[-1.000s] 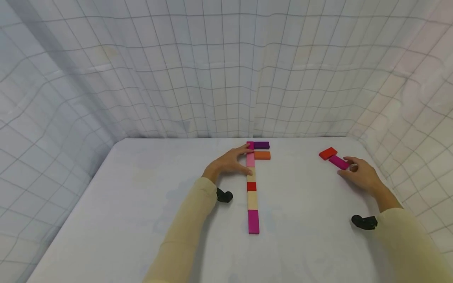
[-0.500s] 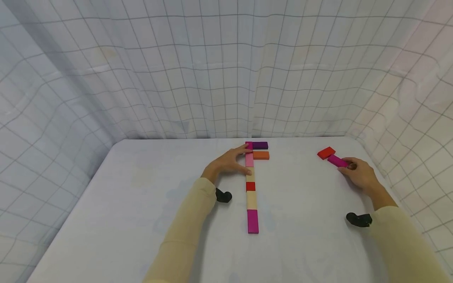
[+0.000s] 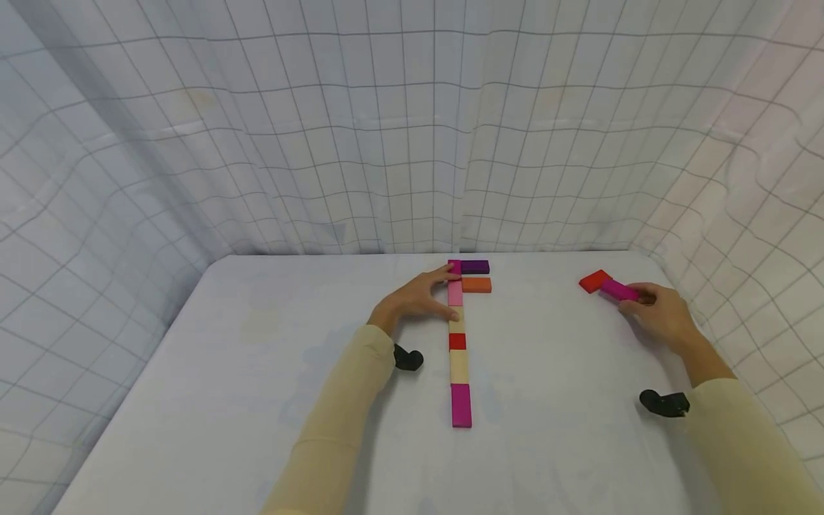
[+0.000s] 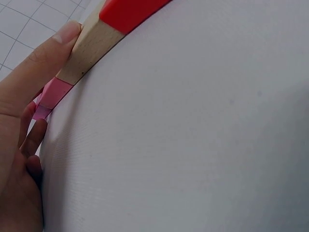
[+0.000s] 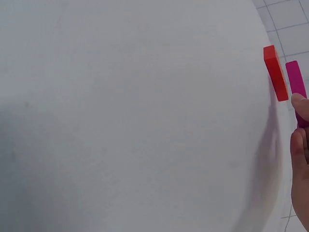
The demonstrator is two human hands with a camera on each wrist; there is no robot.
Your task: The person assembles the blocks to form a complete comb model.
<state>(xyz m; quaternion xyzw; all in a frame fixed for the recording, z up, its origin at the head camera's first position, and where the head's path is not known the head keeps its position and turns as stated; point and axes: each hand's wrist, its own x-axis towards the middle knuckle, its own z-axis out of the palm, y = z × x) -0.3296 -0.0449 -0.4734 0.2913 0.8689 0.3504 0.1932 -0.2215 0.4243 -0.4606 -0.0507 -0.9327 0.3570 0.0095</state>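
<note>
My right hand [image 3: 663,315] pinches one end of a magenta block [image 3: 618,290], which appears lifted slightly off the table in the right wrist view. A red block [image 5: 276,75] lies close beside it. My left hand [image 3: 418,295] rests on a straight line of flat blocks, thumb on a natural wood block [image 4: 91,50] and fingertips near the top magenta block [image 3: 454,266]. Between them is a pink block [image 3: 455,292]. Toward me the line continues with a red block [image 3: 457,341], another wood block [image 3: 459,366] and a magenta block [image 3: 460,405].
A purple block [image 3: 475,267] and an orange block [image 3: 476,285] stick out rightward from the line's far end. The white table [image 3: 257,400] is bounded by grid-patterned cloth [image 3: 360,143] at the back and sides. Black wrist mounts [image 3: 664,404] jut from both sleeves.
My right thumb and fingers have closed on the magenta block's end, and the block has risen a little beside the red one. The left hand has stayed on the line.
</note>
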